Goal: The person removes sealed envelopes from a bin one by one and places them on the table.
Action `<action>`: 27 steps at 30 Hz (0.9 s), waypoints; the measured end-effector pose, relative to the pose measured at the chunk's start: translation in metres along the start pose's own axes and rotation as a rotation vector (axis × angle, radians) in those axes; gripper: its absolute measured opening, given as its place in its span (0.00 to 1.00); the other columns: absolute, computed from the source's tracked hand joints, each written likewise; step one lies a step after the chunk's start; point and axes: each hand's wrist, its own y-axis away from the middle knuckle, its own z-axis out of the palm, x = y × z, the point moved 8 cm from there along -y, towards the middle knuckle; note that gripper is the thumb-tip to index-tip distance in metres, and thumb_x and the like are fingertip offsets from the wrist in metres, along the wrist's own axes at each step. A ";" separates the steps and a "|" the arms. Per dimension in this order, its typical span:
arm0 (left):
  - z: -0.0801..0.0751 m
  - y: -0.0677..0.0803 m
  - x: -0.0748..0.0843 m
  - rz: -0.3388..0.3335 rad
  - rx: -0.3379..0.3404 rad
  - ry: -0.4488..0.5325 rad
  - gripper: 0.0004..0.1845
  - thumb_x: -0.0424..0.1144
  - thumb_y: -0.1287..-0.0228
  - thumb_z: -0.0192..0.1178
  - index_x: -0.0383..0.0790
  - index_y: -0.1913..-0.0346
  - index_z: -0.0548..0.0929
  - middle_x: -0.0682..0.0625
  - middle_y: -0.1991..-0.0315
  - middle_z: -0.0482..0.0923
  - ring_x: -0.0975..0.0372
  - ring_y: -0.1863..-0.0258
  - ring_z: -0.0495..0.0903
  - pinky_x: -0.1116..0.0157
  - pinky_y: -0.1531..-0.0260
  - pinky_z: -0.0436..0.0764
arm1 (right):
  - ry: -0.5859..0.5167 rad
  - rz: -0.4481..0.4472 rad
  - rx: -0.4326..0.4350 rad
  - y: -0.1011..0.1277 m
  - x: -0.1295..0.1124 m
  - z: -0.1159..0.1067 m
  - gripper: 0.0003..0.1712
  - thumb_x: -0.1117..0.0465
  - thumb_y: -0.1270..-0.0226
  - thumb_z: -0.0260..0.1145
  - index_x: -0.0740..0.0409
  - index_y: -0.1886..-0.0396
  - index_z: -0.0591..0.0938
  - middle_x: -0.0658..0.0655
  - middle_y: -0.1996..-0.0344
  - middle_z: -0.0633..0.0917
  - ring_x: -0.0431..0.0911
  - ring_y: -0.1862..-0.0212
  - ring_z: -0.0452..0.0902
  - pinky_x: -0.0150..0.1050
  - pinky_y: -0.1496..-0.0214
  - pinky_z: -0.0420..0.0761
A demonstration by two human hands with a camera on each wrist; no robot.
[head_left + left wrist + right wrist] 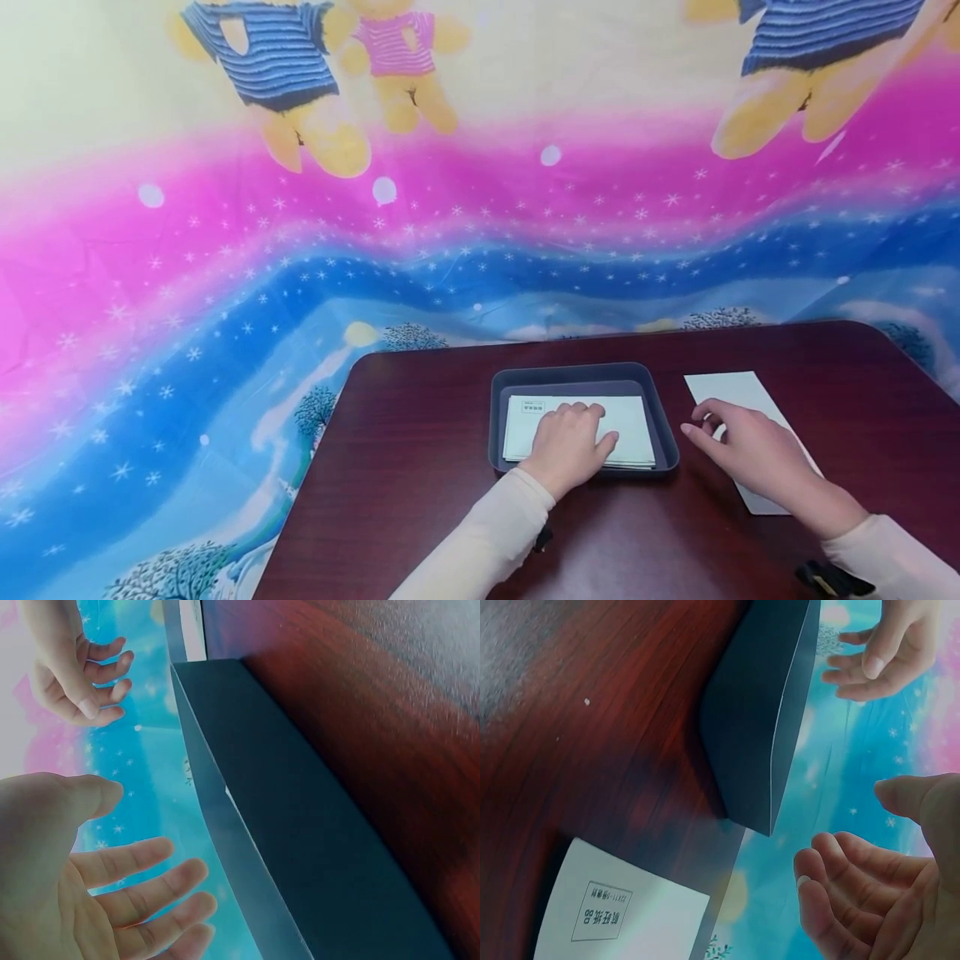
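A dark grey tray [663,433] sits on the reddish-brown table [420,467] and holds a stack of white envelopes [633,421]. The left hand [566,442] lies over that stack inside the tray, fingers relaxed and gripping nothing. The right hand [750,450], fingers loosely spread, hovers above a single white envelope [731,387] lying just beside the tray.

Prob. a home: teddy-bear bedsheet [300,208] hung as backdrop behind wooden table [420,467]
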 end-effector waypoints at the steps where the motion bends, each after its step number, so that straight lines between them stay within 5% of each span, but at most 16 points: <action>1: -0.001 0.000 -0.001 -0.001 0.001 0.000 0.18 0.56 0.28 0.58 0.51 0.48 0.86 0.56 0.59 0.88 0.63 0.62 0.85 0.68 0.67 0.81 | 0.002 -0.004 0.005 0.000 -0.002 0.000 0.14 0.47 0.31 0.67 0.52 0.58 0.83 0.43 0.72 0.82 0.36 0.72 0.76 0.37 0.73 0.69; 12: 0.000 -0.003 -0.018 -0.028 -0.031 -0.018 0.19 0.56 0.28 0.58 0.49 0.47 0.85 0.54 0.56 0.88 0.62 0.57 0.86 0.64 0.63 0.84 | 0.013 -0.033 0.021 -0.003 -0.012 0.003 0.12 0.49 0.31 0.67 0.52 0.58 0.83 0.42 0.75 0.80 0.36 0.73 0.72 0.36 0.74 0.66; 27: 0.003 -0.012 -0.040 -0.050 -0.047 -0.036 0.17 0.55 0.28 0.58 0.47 0.51 0.86 0.54 0.61 0.87 0.61 0.65 0.85 0.65 0.71 0.82 | -0.012 -0.054 -0.005 -0.009 -0.024 0.012 0.10 0.51 0.31 0.66 0.51 0.60 0.83 0.43 0.79 0.78 0.37 0.77 0.68 0.37 0.73 0.66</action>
